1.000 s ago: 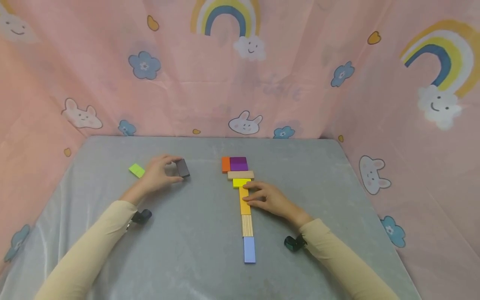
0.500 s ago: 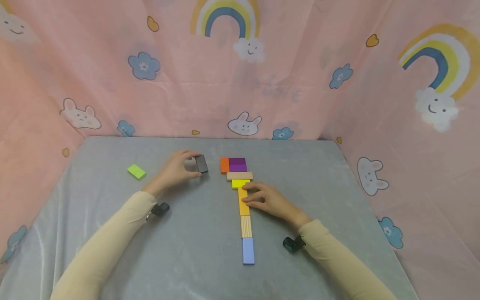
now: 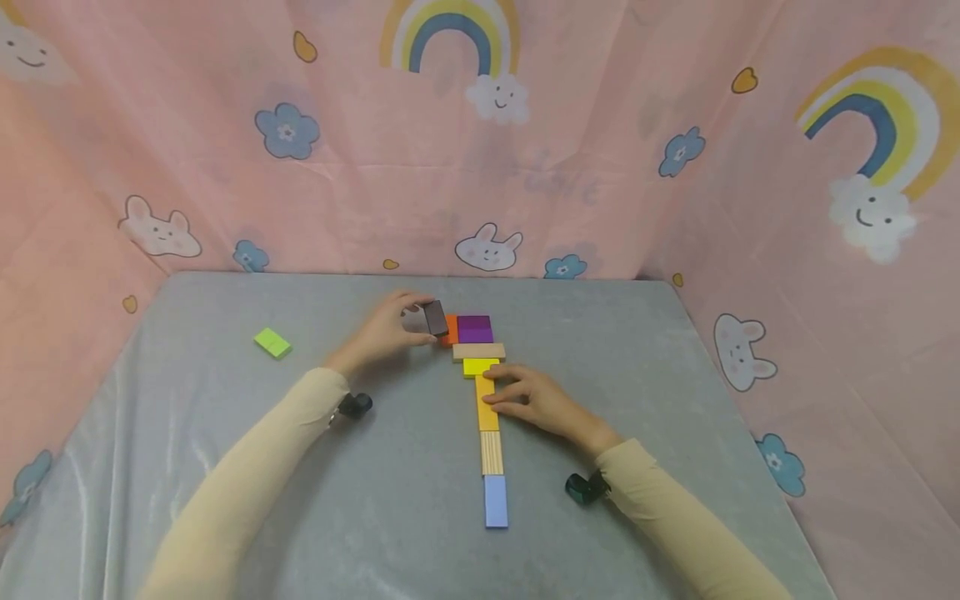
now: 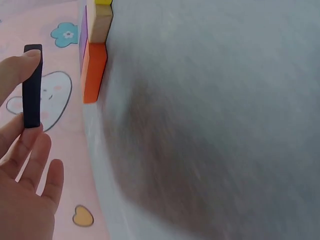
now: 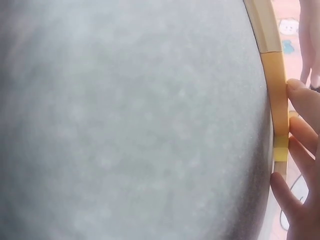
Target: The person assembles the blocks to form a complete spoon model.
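My left hand (image 3: 378, 332) pinches a dark grey block (image 3: 435, 318) between thumb and fingertips. It is held up just left of an orange block (image 3: 452, 328), partly covering it in the head view; in the left wrist view the dark block (image 4: 32, 92) is apart from it. A purple block (image 3: 474, 329) lies beside the orange one. Below them run a light wooden block (image 3: 478, 352), a yellow block (image 3: 472, 367), an amber block (image 3: 486, 417), a ribbed wooden block (image 3: 491, 452) and a blue block (image 3: 496, 502). The fingers of my right hand (image 3: 546, 404) rest loosely on the yellow and amber blocks.
A lime green block (image 3: 272, 343) lies apart on the left of the grey-covered table (image 3: 405, 517). Behind the table hangs a pink curtain (image 3: 337, 208) printed with rainbows and rabbits.
My left hand has carried the dark grey block rightward and slightly farther back, up to the orange block. The lime green block has come fully into sight. My right hand stays on the row.
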Available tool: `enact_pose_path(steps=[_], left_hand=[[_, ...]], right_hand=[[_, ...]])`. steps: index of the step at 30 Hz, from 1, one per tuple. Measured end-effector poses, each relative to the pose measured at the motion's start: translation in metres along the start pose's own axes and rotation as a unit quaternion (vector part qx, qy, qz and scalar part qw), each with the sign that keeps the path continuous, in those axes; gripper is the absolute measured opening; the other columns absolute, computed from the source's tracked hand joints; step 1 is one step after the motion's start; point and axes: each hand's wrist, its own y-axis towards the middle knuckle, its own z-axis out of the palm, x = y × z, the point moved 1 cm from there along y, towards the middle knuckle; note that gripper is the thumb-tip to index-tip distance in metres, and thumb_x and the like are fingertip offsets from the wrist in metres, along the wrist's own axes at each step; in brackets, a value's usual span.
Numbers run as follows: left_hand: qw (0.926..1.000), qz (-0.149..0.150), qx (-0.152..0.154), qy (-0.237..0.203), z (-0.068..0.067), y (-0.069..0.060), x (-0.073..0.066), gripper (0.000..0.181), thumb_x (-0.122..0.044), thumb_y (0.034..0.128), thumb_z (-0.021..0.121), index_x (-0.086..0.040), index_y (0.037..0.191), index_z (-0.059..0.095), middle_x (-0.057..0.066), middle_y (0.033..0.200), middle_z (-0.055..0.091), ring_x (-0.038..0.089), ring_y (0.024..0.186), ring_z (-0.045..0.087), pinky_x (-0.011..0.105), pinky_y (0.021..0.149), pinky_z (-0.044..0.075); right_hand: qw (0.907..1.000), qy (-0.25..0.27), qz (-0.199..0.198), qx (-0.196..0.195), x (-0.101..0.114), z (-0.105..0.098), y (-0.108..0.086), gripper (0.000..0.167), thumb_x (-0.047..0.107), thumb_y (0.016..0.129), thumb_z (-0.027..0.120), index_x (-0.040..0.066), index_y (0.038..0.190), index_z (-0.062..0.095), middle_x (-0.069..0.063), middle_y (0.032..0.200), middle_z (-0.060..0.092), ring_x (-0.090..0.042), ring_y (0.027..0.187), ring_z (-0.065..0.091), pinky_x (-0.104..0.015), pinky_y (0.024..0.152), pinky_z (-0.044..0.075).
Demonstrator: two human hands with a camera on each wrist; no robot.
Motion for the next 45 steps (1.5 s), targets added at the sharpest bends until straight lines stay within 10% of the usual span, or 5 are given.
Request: enact_pose_path(steps=[19, 45], left_hand=[[0.9983, 0.048, 0.031, -0.010, 0.042, 0.032, -0.031, 0.067, -0.030, 0.0816, 0.081, -0.015, 0.141, 0.054, 0.009, 0.137, 0.056, 0.028, 0.123, 0.056, 0.048, 0.106, 0.047], [0.9984, 0.041, 0.036, -0.013, 0.080, 0.057, -0.046, 0.064, -0.028, 0.0851, 0.079, -0.015, 0.142, 0.052, 0.008, 0.146, 0.051, 0.026, 0.131, 0.052, 0.043, 0.113, 0.043]], right_hand=[[1.0000, -0.005, 0.003, 0.006, 0.000, 0.000, -0.002, 0.023, 0.029, 0.091, 0.071, 0.024, 0.112, 0.076, 0.002, 0.140, 0.060, -0.023, 0.134, 0.053, -0.049, 0.114, 0.041], [0.9997, -0.016, -0.021, -0.003, 0.001, -0.003, -0.001, 0.022, 0.028, 0.092, 0.070, 0.022, 0.112, 0.076, 0.000, 0.140, 0.060, -0.024, 0.134, 0.053, -0.048, 0.113, 0.042]])
